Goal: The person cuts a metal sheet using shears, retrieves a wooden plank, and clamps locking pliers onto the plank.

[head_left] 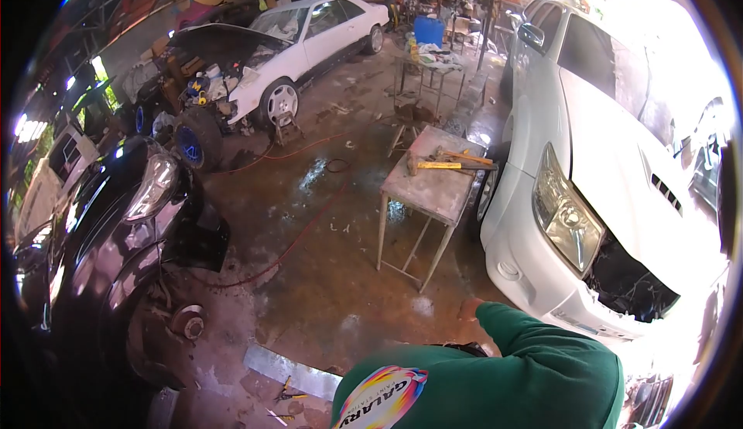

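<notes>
My right arm in a green sleeve comes up from the lower right. My right hand [469, 309] is at the end of it, small and dim against the brown floor. Its fingers cannot be made out, and no held thing shows. The hand is low, beside the bumper of a white vehicle [522, 231] and nearer to me than the metal table [433, 169]. A yellow-handled hammer [437, 166] lies on that table with other tools. The green shirt [495, 390], with a colourful printed logo, fills the bottom of the view. My left hand is out of sight.
A dark car front [116, 235] stands at the left. Behind is a white coupe [309, 34] with its hood raised. A red hose [286, 255] crosses the stained floor. A metal strip [290, 371] and pliers [288, 390] lie low left. A blue drum [429, 32] stands far back.
</notes>
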The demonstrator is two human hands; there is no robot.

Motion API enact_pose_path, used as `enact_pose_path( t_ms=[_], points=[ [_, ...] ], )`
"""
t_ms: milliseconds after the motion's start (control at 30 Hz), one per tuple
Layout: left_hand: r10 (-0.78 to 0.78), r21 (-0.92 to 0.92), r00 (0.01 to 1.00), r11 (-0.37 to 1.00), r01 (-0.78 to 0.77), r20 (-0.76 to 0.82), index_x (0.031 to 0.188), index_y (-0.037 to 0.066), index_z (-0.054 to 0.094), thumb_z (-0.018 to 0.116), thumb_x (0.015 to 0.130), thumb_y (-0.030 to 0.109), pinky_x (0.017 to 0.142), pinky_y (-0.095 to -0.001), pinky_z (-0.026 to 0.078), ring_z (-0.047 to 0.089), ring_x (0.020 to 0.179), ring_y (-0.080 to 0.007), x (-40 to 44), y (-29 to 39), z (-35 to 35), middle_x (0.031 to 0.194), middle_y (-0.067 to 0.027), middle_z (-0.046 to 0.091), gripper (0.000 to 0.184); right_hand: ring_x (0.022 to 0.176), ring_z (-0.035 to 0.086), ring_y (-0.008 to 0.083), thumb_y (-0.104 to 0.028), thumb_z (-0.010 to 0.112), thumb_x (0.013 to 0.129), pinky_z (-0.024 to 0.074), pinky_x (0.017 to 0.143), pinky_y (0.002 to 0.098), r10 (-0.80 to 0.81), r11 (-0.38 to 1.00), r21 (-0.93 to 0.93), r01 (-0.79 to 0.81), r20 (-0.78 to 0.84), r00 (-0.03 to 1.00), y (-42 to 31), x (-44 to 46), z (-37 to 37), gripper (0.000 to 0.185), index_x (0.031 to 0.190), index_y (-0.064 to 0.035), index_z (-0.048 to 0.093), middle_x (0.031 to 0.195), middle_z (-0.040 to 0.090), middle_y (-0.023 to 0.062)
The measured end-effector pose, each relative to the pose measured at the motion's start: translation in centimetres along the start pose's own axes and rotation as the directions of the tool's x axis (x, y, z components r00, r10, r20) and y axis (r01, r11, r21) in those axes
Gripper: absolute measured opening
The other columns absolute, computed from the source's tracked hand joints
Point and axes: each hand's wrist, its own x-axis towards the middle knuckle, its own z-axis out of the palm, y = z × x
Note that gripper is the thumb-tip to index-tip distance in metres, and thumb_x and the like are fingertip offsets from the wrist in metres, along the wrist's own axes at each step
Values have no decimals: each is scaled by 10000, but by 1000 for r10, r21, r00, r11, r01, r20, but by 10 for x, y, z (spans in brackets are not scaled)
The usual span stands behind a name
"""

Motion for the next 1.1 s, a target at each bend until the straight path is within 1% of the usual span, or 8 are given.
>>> enact_pose_path(
  t_ms=[67,167,367,567,867,1000,1067,1100],
  points=[
    [8,7,1000,1000,-8,-6,1102,183,766,741,839,385,771,-474,572,734,1040,-363,-3,-4,5,1070,-102,745,332,1214,681,379,-376,590,1034,562,991,534,-233,932,-315,181,-136,963,-3,1,6,368,1302,-202,771,1246,753,139],
    [4,-2,1000,1000,-4,-11,1103,184,764,740,839,383,767,-473,572,733,1039,-363,-10,-8,9,1069,-100,744,332,1253,661,388,-331,572,1044,573,995,535,-230,944,-284,167,-206,951,16,58,40,341,1324,-261,753,1295,733,117],
    [3,3,1000,1000,-3,-24,1107,187,760,738,840,379,759,-472,571,732,1036,-363,-23,-24,29,1068,-95,741,330,1274,652,371,-340,554,1046,582,969,533,-211,936,-315,157,-143,967,-17,14,6,345,1310,-265,762,1293,734,112],
    [10,17,999,1000,-9,-32,1111,190,757,737,841,376,752,-472,571,731,1034,-363,-41,-37,48,1067,-90,738,328,1263,661,375,-343,534,1066,586,959,537,-159,949,-296,111,-144,977,11,90,47,344,1306,-258,766,1272,735,118],
    [24,68,999,997,-20,-49,1116,195,751,734,842,370,740,-470,570,729,1031,-364,-75,-62,86,1066,-82,734,326,1248,673,369,-329,558,1067,593,961,520,-135,943,-325,77,-159,978,-26,23,10,338,1326,-259,764,1314,730,111],
    [33,100,998,995,-28,-54,1118,197,748,733,842,368,735,-470,570,728,1030,-364,-95,-71,106,1065,-79,732,326,1242,680,375,-339,565,1065,592,959,521,-154,933,-344,103,-122,981,-12,40,23,336,1318,-256,770,1346,727,102],
    [37,118,998,993,-29,-60,1120,198,747,732,842,367,732,-469,569,727,1029,-364,-107,-76,117,1065,-77,731,325,1268,672,406,-560,616,965,536,1054,509,-112,988,-125,93,-158,981,-23,10,6,578,1233,-81,797,1322,739,193],
    [40,137,997,990,-31,-62,1120,198,746,732,842,366,731,-469,569,727,1029,-364,-113,-78,123,1064,-76,731,325,1268,672,406,-560,616,965,536,1054,509,-117,986,-133,97,-151,982,-19,17,10,578,1233,-81,797,1322,739,193]
  ],
)
